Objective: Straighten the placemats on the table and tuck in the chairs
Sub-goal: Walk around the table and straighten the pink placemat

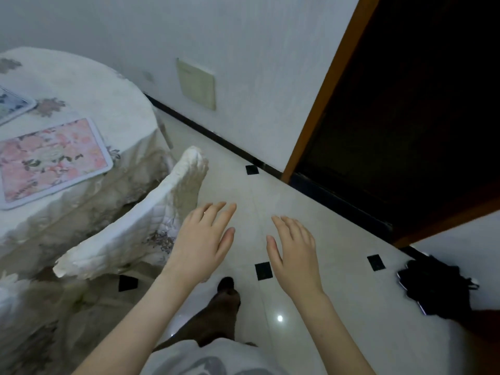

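Observation:
A round table [81, 77] under a cream floral cloth fills the upper left. On it lies a pink flowered placemat [51, 161], turned at an angle near the table's edge. A corner of a blue patterned placemat [10, 104] shows at the left border. A chair [130, 220] in a white quilted cover stands close against the table, its backrest top running diagonally. My left hand [203, 239] hovers flat just right of the backrest, fingers apart, holding nothing. My right hand [295, 253] is spread flat over the floor, apart from everything.
Pale floor tiles [311, 212] with small black squares lie ahead. A dark doorway [405, 104] with an orange frame stands at the right. A black bag [438, 288] lies on the floor at the lower right. A second covered chair [16, 299] shows at the left edge.

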The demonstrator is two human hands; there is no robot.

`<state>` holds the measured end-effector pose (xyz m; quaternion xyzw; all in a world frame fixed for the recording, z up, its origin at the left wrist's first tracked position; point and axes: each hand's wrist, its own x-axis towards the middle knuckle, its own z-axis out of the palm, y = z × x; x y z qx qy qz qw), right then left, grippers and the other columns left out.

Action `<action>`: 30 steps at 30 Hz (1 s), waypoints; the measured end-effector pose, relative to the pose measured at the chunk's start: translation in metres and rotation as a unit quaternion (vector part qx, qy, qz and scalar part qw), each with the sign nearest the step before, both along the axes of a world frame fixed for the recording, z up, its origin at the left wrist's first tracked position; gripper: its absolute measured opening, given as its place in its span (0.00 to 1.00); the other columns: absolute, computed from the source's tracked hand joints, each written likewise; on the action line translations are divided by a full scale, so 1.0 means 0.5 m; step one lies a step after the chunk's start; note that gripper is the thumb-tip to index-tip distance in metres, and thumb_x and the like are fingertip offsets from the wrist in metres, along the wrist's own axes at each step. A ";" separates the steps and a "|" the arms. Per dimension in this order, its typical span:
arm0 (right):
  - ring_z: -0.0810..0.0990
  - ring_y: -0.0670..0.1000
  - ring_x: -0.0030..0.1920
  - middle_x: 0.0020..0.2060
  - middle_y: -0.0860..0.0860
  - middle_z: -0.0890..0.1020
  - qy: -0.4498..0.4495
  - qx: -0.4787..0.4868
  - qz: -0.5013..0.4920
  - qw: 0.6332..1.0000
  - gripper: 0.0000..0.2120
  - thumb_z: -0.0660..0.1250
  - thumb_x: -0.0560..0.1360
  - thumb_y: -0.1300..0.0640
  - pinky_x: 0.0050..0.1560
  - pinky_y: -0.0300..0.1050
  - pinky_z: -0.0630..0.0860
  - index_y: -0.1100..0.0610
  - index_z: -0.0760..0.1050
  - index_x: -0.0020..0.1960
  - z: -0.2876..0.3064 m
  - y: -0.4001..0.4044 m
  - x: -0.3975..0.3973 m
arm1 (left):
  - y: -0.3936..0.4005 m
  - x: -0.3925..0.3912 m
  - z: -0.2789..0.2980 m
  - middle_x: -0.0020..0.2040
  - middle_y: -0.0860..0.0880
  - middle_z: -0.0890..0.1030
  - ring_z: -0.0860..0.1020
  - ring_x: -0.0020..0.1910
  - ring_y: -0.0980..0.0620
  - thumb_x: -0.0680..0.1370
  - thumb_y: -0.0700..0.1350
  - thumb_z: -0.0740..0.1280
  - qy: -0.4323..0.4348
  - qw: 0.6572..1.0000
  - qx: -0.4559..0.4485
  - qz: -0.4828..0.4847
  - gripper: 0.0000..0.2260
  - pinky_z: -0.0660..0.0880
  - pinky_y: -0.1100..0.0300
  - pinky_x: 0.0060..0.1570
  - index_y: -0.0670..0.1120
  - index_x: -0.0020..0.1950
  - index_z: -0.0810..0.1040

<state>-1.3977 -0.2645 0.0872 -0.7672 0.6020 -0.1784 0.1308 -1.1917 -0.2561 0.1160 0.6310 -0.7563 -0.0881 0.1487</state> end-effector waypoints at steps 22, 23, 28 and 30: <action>0.70 0.54 0.67 0.66 0.53 0.74 0.016 -0.013 0.196 0.980 0.22 0.52 0.79 0.47 0.68 0.54 0.65 0.54 0.66 0.70 0.022 -0.832 0.190 | -0.678 0.139 -0.013 0.64 0.42 0.76 0.72 0.62 0.39 0.79 0.51 0.54 0.002 0.983 -0.008 0.186 0.21 0.71 0.46 0.61 0.43 0.69 0.70; 0.69 0.54 0.67 0.66 0.54 0.74 0.017 -0.003 0.207 0.978 0.22 0.52 0.79 0.48 0.68 0.54 0.65 0.55 0.66 0.70 0.016 -0.861 0.197 | -0.699 0.141 -0.021 0.63 0.42 0.77 0.73 0.62 0.39 0.78 0.51 0.54 -0.001 0.981 -0.001 0.194 0.22 0.71 0.47 0.61 0.43 0.68 0.70; 0.70 0.55 0.66 0.65 0.55 0.74 0.023 0.004 0.279 0.960 0.20 0.56 0.79 0.50 0.66 0.54 0.67 0.55 0.67 0.69 -0.013 -1.044 0.238 | -0.836 0.156 -0.056 0.65 0.42 0.75 0.72 0.63 0.41 0.79 0.52 0.53 -0.010 0.967 0.022 0.255 0.22 0.70 0.47 0.63 0.44 0.69 0.69; 0.72 0.56 0.64 0.63 0.55 0.76 0.020 -0.003 0.319 0.948 0.19 0.60 0.79 0.53 0.64 0.55 0.70 0.57 0.69 0.68 -0.014 -1.124 0.266 | -0.899 0.165 -0.051 0.64 0.42 0.76 0.72 0.62 0.40 0.78 0.51 0.53 -0.003 0.955 0.015 0.295 0.22 0.70 0.47 0.63 0.43 0.69 0.70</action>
